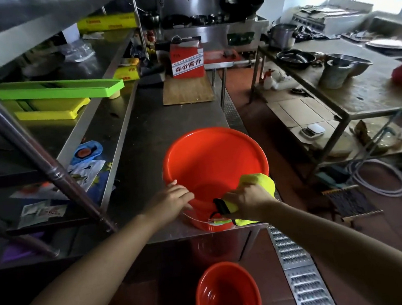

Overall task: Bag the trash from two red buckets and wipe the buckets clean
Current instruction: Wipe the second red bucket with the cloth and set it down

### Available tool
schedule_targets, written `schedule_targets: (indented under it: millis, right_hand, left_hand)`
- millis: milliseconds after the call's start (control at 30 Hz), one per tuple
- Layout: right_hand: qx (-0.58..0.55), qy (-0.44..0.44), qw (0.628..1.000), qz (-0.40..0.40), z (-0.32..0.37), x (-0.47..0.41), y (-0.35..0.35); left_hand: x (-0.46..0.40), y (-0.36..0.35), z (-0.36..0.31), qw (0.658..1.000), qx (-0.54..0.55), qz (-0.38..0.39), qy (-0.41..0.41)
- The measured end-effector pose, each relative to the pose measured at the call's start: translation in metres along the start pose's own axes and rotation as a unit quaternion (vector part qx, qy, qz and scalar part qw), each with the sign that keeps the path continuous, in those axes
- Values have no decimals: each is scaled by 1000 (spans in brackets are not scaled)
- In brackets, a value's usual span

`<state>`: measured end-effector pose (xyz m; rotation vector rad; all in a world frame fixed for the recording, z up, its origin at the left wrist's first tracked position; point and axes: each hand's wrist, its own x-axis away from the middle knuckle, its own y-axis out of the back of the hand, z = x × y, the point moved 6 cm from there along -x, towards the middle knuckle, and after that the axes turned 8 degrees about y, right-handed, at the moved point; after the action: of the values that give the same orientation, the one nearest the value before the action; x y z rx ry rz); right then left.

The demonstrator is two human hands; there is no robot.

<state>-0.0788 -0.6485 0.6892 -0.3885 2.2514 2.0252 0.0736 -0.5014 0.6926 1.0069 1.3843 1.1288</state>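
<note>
Red bucket [214,162] sits at the near end of the steel desk [154,132], tipped a bit toward the camera. Left hand [171,200] rests on its near rim, fingers mostly straight. Right hand [246,198] grips a yellow cloth [260,181] at the rim, right beside the black handle grip [221,205]. Second red bucket [228,293] stands on the floor just below the first one.

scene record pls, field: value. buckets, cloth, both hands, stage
bucket_on_counter: red bucket, upright at steel counter edge, looks empty
bucket_on_floor: second red bucket, below the counter, looks empty
cloth: yellow cloth, over the near rim
left hand: fingers resting on the rim
right hand: grip on cloth
stage: wiping counter bucket
</note>
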Motion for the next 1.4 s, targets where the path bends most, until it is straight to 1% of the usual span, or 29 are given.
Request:
schedule_targets:
  millis: [100,267,333,400,467,533,600,667,733,800,867,933,1033,1100,1167,1233,1333,1400]
  right_hand:
    - [32,19,997,-69,-10,10,5]
    - [85,24,993,-74,-3,6,2]
    - [80,21,994,-76,0,2,5]
    - [76,36,995,-61,5,-1,5]
    - [77,46,995,-36,9,-4,1]
    - [70,47,996,-32,8,-3,0]
    - [62,55,996,-40,1,3,0]
    - [52,73,995,-38,-13,13,2]
    - [44,90,995,-31,-26,20,4]
    - [43,103,993,-30,-30,19,7]
    - [59,111,991,-36,-27,15,9]
    - [72,111,991,-33,-18,9,8]
    - [77,108,990,-39,2,2,1]
    - [71,102,991,-42,6,1,0]
    - [64,98,992,-44,-4,8,3]
    - [58,99,993,-36,-18,15,5]
    - [29,82,996,-21,-29,10,4]
    - [31,77,997,-9,-27,0,2]
  left_hand:
    - [-7,1,24,1000,-13,25,-9]
    - [-10,-1,22,997,-54,49,-29]
    - [-12,-4,6,995,-62,75,-31]
    - [-17,-9,-20,993,-57,98,-16]
    - [-22,-11,-45,995,-46,89,-11]
    - [-20,-6,-53,998,-19,63,-10]
    - [-13,2,-43,999,5,37,-22]
    - [-5,7,-20,999,-2,27,-39]
    - [-2,11,7,998,-25,42,-35]
    - [-3,10,20,996,-45,79,-21]
    - [-6,6,15,991,-71,117,-12]
    - [-11,-1,-9,987,-87,135,-18]
    - [-16,-14,-51,993,-55,102,-14]
    - [-13,-15,-57,997,-30,71,-5]
    - [-6,-10,-42,998,-22,55,-15]
    - [-2,-4,-15,997,-39,53,-29]
    - [-10,-2,15,993,-72,96,-8]
    - [-16,-6,16,988,-80,131,10]
